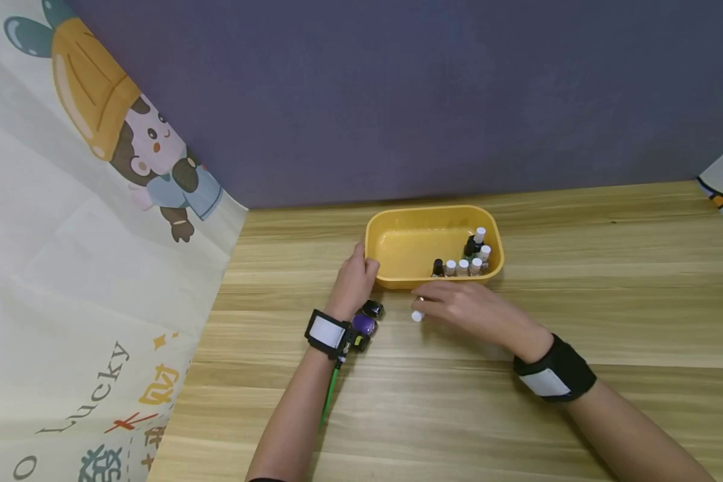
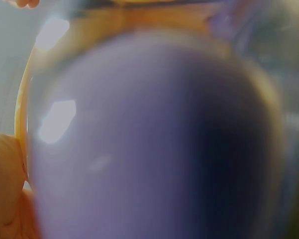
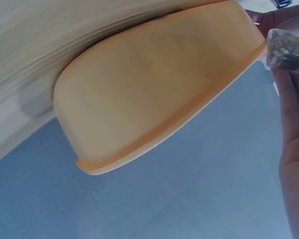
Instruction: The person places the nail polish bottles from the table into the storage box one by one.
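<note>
One small bottle [image 1: 418, 314] is pinched in your right hand [image 1: 470, 309], white cap pointing left, long axis sideways just above the surface, right in front of the yellow tub [image 1: 397, 215]. Your left hand [image 1: 354, 280] touches the tub's left rim; can't tell whether its fingers grip it.

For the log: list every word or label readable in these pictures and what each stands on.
"Lucky": printed cloth, lower left, preceded by an "O".
Orange and teal Chinese characters below it: cut off, unreadable.
Small bottles in the yellow tub: no readable labels.
Wrist views: no text.
</note>
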A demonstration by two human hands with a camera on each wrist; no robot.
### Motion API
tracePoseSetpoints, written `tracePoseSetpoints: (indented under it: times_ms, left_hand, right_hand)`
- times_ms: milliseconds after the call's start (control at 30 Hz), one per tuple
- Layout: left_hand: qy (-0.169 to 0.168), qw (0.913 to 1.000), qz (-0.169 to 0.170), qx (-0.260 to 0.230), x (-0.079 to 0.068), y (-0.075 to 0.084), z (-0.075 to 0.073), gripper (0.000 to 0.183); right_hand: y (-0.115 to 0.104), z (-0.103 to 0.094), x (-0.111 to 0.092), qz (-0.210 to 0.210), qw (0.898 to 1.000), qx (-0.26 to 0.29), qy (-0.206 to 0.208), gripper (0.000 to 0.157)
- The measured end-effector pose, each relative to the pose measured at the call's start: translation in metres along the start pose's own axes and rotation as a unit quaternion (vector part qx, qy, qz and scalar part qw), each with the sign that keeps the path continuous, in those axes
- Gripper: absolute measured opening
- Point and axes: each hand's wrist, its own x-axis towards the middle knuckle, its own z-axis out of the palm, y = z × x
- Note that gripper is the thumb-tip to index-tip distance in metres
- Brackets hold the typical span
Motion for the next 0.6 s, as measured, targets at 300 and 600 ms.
tracePoseSetpoints:
  times_ms: [300, 600]
  left_hand:
    - [0.001, 1.0, 0.001, 0.0, 0.0002, -0.0011, -0.0002, 0.05]
    - [0.001, 1.0, -0.002, -0.001, -0.0004, 0.0006, -0.0005, 0.051]
  right_hand:
    - [0.0024, -0.0013, -0.0018, 0.011, 1.0, -0.003, 0.004, 0.03]
    - [0.0054, -0.0032, -0.0025, 0.019, 1.0, -0.009, 0.007, 0.029]
